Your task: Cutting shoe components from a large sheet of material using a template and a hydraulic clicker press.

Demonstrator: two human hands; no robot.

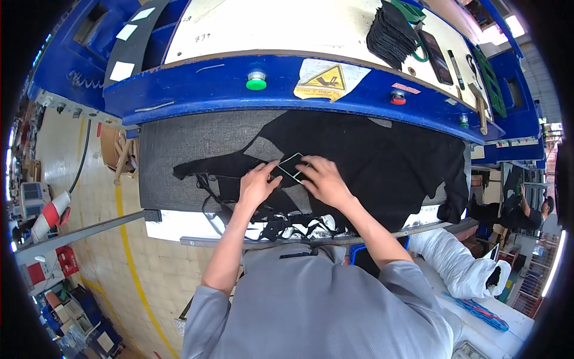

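Note:
A small four-sided metal cutting die [289, 175] with pale green-white edges lies on black sheet material [371, 155]. My left hand [258, 185] grips its left corner, with the index finger and thumb bent around that side. My right hand [326, 182] holds the right side of the die, fingers curled over its edges. Black cut-out scraps [287, 226] and thin strips hang along the near edge of the dark cutting board [185, 137].
A blue press beam [197, 84] spans beyond the board, with a green button [256, 81], a red button [397, 97] and a warning sticker. On its pale top sit stacked black pieces [391, 36] and a phone [435, 57]. A white wrapped roll [457, 263] lies at right.

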